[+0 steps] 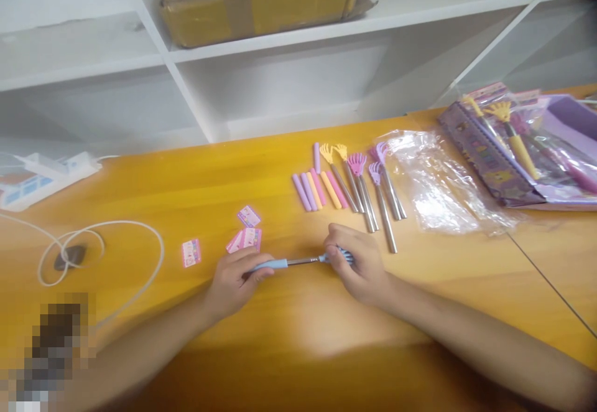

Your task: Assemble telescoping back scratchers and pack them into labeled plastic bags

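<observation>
Both hands hold one blue back scratcher (pixel 303 261) level above the table. My left hand (pixel 236 281) is wrapped round its blue grip. Around the blue claw-shaped head my right hand (pixel 357 266) is closed, and part of the head shows past the fingers. A short metal rod is visible between the two hands. Beyond them lie several metal rods with yellow, pink and purple claw heads (pixel 357 164). Left of those rods are several loose coloured grip sleeves (pixel 309 191). Small printed cards (pixel 247 239) lie just past my left hand.
Clear plastic bags (pixel 443 182) lie right of the rods. A purple display box (pixel 494 160) holds packaged back scratchers at the right. A white cable (pixel 161 250) loops at left, near a white power strip (pixel 46 175). White shelving with a taped cardboard box (pixel 261 4) stands behind.
</observation>
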### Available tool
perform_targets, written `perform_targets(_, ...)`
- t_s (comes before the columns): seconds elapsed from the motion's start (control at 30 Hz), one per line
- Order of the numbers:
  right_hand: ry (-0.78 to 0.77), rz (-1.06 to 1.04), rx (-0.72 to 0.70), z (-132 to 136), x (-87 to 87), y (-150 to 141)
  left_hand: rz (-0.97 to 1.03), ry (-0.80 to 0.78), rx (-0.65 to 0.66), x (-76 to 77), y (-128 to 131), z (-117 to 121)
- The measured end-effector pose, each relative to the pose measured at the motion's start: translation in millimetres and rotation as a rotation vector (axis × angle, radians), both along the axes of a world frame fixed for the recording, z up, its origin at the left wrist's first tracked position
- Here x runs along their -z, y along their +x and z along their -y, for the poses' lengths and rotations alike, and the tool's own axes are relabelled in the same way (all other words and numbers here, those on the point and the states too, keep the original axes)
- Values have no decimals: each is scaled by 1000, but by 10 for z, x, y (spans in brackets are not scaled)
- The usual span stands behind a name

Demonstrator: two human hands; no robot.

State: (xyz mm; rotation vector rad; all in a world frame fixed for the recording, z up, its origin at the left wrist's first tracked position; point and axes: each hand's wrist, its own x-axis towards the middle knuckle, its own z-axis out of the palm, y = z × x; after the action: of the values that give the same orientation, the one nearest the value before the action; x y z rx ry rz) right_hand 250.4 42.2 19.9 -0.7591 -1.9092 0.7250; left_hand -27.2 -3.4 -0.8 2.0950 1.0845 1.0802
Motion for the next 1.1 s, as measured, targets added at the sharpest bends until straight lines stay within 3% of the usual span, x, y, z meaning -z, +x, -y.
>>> perform_targets(0.9, 19, -7, -14, 40, 102, -68, -20, -17, 18, -18, 45, 32)
perform_targets(1.1, 22, 3, -11, 51, 201, -45, -54, -100, 29, -71, 15, -58)
